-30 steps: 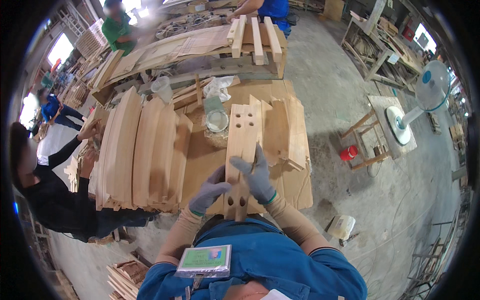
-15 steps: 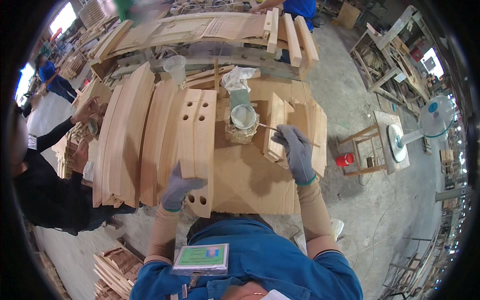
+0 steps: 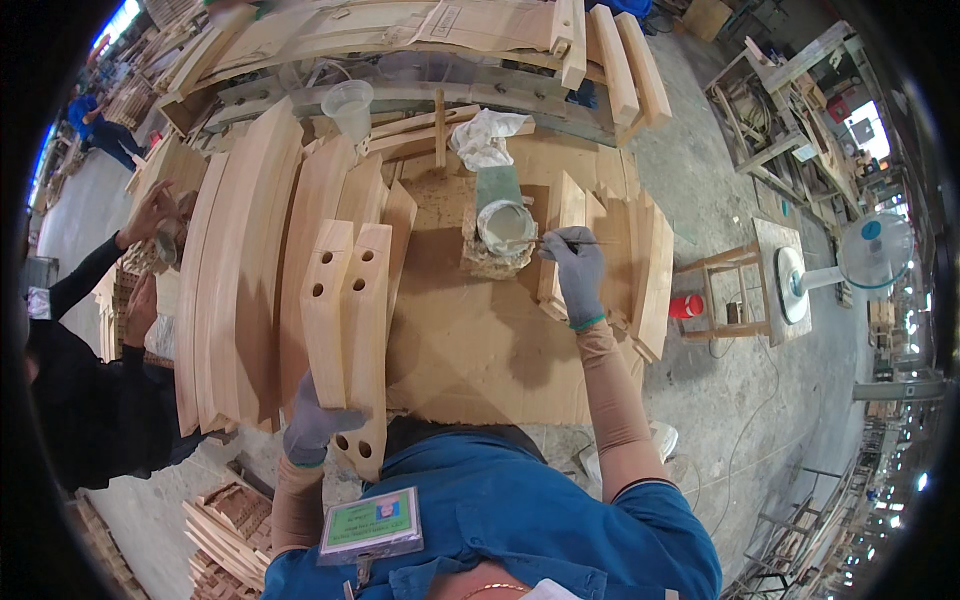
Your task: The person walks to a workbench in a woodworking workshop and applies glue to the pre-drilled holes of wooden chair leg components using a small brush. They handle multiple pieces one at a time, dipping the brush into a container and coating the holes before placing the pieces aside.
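My left hand (image 3: 318, 425), in a grey glove, grips the near end of two pale wooden pieces (image 3: 348, 315) held side by side. They show round drilled holes at the far end and more at the near end. In my gloved right hand (image 3: 578, 280) a thin stick (image 3: 605, 242) is pinched between the fingers. Its tip reaches into a round cup (image 3: 505, 222) of greyish-white paste. The cup stands on a crusted block (image 3: 482, 262) on the cardboard-covered table (image 3: 470, 370).
Curved wooden boards (image 3: 240, 270) stand in a row at left, beside a person's hands (image 3: 150, 220). More wooden pieces (image 3: 648, 270) stand at the table's right. Behind are a plastic cup (image 3: 348, 105) and a white rag (image 3: 487, 138). A fan (image 3: 800, 280) sits on a wooden stand to the right.
My left hand and the two wooden pieces have shifted left and nearer, and the pieces have tilted. My right hand has moved slightly left and up, bringing the stick's tip into the cup.
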The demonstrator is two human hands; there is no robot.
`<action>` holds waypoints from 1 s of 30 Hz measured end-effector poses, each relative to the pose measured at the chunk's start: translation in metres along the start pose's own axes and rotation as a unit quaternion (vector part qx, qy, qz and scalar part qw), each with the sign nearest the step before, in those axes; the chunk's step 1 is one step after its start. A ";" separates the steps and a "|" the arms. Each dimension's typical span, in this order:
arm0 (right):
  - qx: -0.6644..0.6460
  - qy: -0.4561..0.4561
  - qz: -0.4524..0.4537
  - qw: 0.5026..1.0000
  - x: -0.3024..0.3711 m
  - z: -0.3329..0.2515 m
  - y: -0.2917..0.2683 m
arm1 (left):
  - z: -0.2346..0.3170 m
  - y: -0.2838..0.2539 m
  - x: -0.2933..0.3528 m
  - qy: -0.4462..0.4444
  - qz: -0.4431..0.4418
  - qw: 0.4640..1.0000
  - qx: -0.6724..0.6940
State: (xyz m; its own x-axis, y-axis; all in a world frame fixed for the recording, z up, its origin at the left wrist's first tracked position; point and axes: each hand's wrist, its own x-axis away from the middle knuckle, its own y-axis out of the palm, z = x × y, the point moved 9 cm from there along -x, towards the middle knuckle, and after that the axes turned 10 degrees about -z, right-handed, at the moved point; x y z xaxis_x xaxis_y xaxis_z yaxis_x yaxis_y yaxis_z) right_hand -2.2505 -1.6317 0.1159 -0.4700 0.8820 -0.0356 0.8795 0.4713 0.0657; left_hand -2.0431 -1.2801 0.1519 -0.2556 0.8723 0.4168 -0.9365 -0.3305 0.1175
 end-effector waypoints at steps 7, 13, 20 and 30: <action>-0.135 0.017 0.018 0.991 0.012 0.027 0.004 | 0.005 0.008 -0.007 -0.013 0.005 1.000 0.014; -0.373 0.101 0.081 0.919 0.025 0.055 -0.005 | 0.001 0.009 -0.008 0.006 -0.012 1.000 0.013; -0.431 0.105 0.069 0.893 0.023 0.068 -0.005 | 0.005 0.040 -0.020 0.001 -0.028 0.996 0.084; -0.273 -0.107 -0.040 0.955 0.093 -0.158 0.014 | 0.045 0.100 -0.015 0.072 -0.140 0.986 0.059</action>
State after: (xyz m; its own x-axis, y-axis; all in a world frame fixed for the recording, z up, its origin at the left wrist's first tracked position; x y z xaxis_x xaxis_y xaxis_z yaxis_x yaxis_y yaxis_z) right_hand -2.2935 -1.5428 0.2707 -0.4575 0.8499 -0.2614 0.6434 0.5193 0.5624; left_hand -2.1225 -1.3424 0.1984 -0.0308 0.9747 0.2212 -0.9430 -0.1017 0.3169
